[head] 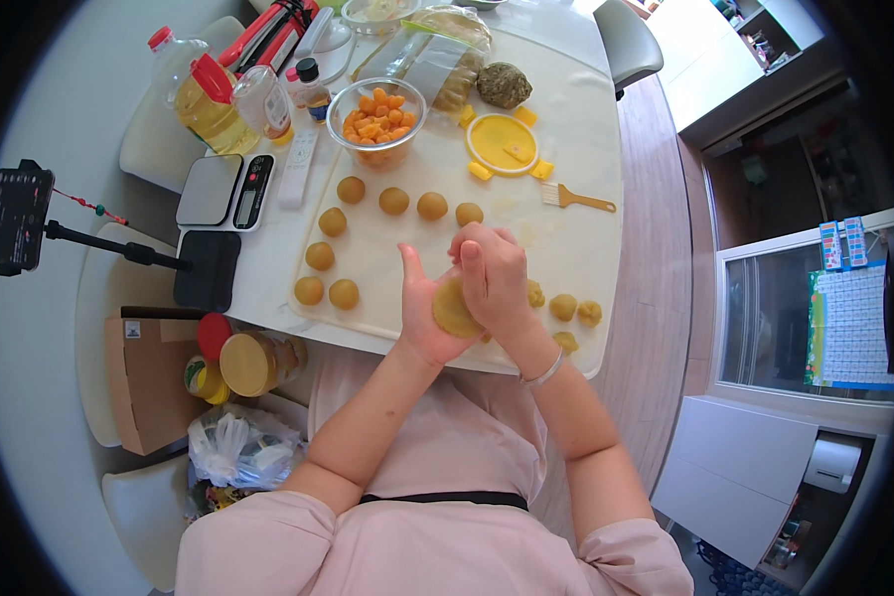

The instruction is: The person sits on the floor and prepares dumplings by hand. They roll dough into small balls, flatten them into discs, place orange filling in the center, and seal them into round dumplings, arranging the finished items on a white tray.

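A flattened round of yellow-brown dough [454, 309] lies on the palm of my left hand [421, 309], whose thumb points up and away. My right hand [492, 272], fingers curled, rests over the dough's right side and presses against it; its fingertips are partly hidden. Beyond and left of my hands, smooth dough balls [393, 201] form a curved row on the cream mat [372, 253]. To the right of my right wrist sit several smaller, rougher dough lumps [562, 307]. A clear bowl [335, 112] of orange balls [376, 119] stands farther back.
A pastry brush [581, 200], a yellow lid [503, 144] and a dark wrapped lump [503, 85] lie at the back right. Along the left are a kitchen scale [212, 190], a white remote [296, 167], an oil bottle [208, 112] and a phone stand [141, 253].
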Available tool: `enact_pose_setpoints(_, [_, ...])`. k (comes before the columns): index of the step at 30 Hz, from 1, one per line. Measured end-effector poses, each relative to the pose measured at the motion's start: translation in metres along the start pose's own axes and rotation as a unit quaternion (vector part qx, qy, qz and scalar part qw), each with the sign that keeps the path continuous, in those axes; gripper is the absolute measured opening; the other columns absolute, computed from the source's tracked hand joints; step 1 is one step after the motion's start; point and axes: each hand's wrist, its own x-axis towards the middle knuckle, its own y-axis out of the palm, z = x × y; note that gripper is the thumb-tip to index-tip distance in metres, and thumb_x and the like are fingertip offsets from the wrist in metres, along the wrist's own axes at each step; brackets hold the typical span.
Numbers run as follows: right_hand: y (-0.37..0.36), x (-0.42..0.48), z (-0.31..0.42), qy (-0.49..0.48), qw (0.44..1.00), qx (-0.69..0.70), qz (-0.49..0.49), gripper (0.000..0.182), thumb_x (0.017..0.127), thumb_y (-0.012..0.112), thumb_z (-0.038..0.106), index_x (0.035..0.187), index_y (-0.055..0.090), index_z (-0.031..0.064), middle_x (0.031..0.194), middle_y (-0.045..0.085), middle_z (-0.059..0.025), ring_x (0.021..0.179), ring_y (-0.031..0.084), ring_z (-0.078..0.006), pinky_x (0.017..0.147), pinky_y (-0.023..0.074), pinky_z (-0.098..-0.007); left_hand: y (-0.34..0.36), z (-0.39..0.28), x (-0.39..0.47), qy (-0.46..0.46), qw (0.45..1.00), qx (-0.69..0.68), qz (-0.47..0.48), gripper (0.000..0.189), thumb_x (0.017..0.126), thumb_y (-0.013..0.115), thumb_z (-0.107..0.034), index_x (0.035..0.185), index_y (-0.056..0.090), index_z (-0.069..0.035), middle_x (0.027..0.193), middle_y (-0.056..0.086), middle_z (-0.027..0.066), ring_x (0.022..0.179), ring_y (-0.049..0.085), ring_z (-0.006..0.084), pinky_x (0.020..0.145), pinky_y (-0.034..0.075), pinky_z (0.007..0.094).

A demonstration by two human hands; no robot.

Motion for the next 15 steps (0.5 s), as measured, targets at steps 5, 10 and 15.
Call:
enact_pose_setpoints(5, [-0.001,0.003,0.010,-0.071,0.992,-0.088,-0.051,0.033,0.100,0.045,0.032,0.081,0.059,0.0080,0.073,0.059,-0.0057,0.072,0.059,-0.0248,0.096,0.0382,-0.0447,0.003,-0.005,-0.003,-0.020,0.998,-0.047,-0.030,0.105,0.079,0.014,-0.091,0.147,0.037,-0.015,0.147,0.042,0.0058,0.137,0.039,0.0255,0.114,0.031,0.0453])
enact_pose_setpoints(10, [0.005,-0.002,0.021,-0.106,0.961,-0.242,-0.083,0.025,0.093,0.059,0.028,0.075,0.056,0.0113,0.071,0.054,-0.0033,0.074,0.057,-0.0220,0.100,0.0364,-0.0481,0.003,-0.001,-0.003,0.030,0.998,0.020,-0.045,0.100,0.084,0.012,-0.087,0.148,0.035,-0.014,0.149,0.040,0.0065,0.139,0.037,0.0261,0.115,0.031,0.0438])
enact_pose_setpoints(15, [0.009,0.001,0.014,-0.008,0.991,-0.111,-0.069,0.020,0.094,0.059,0.023,0.080,0.062,0.0091,0.076,0.060,-0.0037,0.080,0.059,-0.0236,0.104,0.0323,-0.0540,0.024,-0.004,-0.005,0.030,0.993,0.041,-0.105,0.096,0.088,0.012,-0.082,0.151,0.029,-0.011,0.154,0.034,0.0098,0.142,0.035,0.0272,0.116,0.030,0.0435])
